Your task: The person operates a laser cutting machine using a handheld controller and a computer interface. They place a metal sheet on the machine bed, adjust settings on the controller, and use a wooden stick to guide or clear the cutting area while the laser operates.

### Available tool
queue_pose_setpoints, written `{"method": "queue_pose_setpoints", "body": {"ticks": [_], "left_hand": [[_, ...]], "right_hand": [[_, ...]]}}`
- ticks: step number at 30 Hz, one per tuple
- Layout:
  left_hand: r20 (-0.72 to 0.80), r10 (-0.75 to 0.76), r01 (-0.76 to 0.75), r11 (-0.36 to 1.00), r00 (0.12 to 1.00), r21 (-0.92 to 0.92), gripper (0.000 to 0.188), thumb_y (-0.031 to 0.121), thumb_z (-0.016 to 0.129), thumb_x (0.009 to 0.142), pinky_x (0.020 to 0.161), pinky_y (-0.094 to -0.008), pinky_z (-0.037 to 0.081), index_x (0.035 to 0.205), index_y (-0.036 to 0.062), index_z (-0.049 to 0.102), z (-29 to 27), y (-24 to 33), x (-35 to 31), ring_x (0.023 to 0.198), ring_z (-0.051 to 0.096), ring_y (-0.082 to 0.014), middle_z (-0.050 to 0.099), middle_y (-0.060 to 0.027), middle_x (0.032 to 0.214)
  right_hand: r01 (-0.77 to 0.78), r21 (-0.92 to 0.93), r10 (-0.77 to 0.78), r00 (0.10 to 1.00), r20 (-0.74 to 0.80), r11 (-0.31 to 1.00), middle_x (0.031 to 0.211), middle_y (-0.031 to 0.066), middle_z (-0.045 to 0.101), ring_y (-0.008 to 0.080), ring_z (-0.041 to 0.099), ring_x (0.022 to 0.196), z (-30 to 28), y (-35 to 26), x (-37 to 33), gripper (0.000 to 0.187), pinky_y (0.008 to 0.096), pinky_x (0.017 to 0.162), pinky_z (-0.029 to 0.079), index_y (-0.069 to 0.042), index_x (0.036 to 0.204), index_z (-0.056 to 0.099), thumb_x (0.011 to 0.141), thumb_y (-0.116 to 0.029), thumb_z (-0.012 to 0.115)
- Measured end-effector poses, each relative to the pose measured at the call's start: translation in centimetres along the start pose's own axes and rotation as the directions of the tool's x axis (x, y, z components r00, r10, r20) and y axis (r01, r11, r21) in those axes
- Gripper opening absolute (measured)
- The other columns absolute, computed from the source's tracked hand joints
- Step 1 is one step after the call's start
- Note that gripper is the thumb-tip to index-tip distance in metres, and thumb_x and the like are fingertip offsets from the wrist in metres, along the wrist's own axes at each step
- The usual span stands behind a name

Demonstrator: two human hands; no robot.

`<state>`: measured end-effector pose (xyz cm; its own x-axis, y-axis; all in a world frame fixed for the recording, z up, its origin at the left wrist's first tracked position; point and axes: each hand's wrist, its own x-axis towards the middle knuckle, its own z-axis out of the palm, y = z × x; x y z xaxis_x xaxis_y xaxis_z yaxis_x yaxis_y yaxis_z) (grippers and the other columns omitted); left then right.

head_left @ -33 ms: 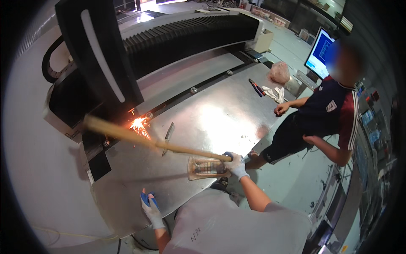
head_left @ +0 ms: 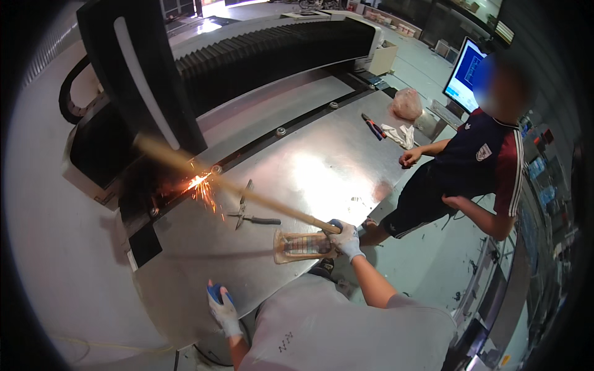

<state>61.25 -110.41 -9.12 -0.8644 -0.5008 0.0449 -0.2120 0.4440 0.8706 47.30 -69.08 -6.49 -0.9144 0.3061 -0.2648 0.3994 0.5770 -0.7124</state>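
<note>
My right hand (head_left: 346,239), in a white glove with blue on it, is closed round the end of a long wooden stick (head_left: 278,211). The stick slants up and left across a metal sheet (head_left: 185,266), its far end blurred in front of the machine. At the near left edge of the sheet is my left hand (head_left: 224,309), gloved alike, fingers partly spread and holding nothing. Beyond the right hand's wrist side lies a clear, tray-like package (head_left: 286,248) with a coloured grid. A hand tool with dark handles (head_left: 265,220) lies apart, partly behind the stick.
Orange sparks (head_left: 200,183) spray beneath the cutting machine's black upright (head_left: 139,80). Red-and-black pliers (head_left: 373,127), white gloves (head_left: 402,136) and a pinkish bag (head_left: 406,104) lie at the sheet's far right. A person (head_left: 473,161) stands there beside a monitor (head_left: 465,75).
The stick's far end has swung up and slightly right, uncovering a dark handle of the hand tool. The sparks have changed shape. Both hands stay nearly in place.
</note>
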Motion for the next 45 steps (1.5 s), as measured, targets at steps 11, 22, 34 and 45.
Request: {"method": "queue_pose_setpoints", "body": {"ticks": [11,22,34,45], "left_hand": [[-0.176,0.378,-0.140,0.675,0.909,0.724,0.055,0.048,0.054,0.104,0.112,-0.0656,0.037,0.137,0.0035,0.060,0.1,-8.0,-1.7,0.132,0.051,-0.0506,0.055,-0.0268,0.146],[-0.239,0.181,0.012,0.772,0.954,0.635,0.050,0.041,0.066,0.090,0.122,-0.0600,0.030,0.127,0.0068,0.068,0.1,-5.6,-1.7,0.137,0.050,-0.0418,0.056,-0.0218,0.144],[-0.228,0.163,0.023,0.764,0.960,0.645,0.052,0.041,0.069,0.088,0.123,-0.0588,0.030,0.131,0.0109,0.067,-0.1,-4.8,-1.7,0.139,0.050,-0.0396,0.056,-0.0190,0.147],[-0.242,0.160,0.031,0.773,0.957,0.634,0.048,0.039,0.068,0.090,0.119,-0.0605,0.034,0.127,0.0086,0.069,0.3,-5.7,-2.0,0.135,0.051,-0.0419,0.058,-0.0199,0.143]], "right_hand": [[-0.136,-0.042,0.099,0.873,-0.477,0.990,0.111,0.0313,0.073,0.0493,0.069,0.110,-4.3,2.3,14.0,0.040,0.0552,0.098,0.053,-0.001,0.116,0.065,0.096,-0.035,0.062],[-0.051,-0.057,0.040,0.984,-0.174,0.997,0.124,0.0312,0.066,0.0468,0.059,0.124,0.0,3.2,14.3,0.053,0.0544,0.109,0.044,-0.011,0.138,0.067,0.104,-0.051,0.056],[0.314,-0.316,-0.241,0.938,0.248,0.896,0.119,0.0290,0.072,0.0472,0.069,0.113,1.8,-6.1,6.4,0.056,0.0537,0.099,0.053,-0.021,0.150,0.058,0.105,-0.055,0.057],[0.373,-0.169,-0.285,0.874,0.393,0.912,0.093,0.0237,0.074,0.0366,0.074,0.080,7.6,-9.8,4.5,0.046,0.0461,0.078,0.056,-0.014,0.149,0.059,0.111,-0.039,0.052]]}}
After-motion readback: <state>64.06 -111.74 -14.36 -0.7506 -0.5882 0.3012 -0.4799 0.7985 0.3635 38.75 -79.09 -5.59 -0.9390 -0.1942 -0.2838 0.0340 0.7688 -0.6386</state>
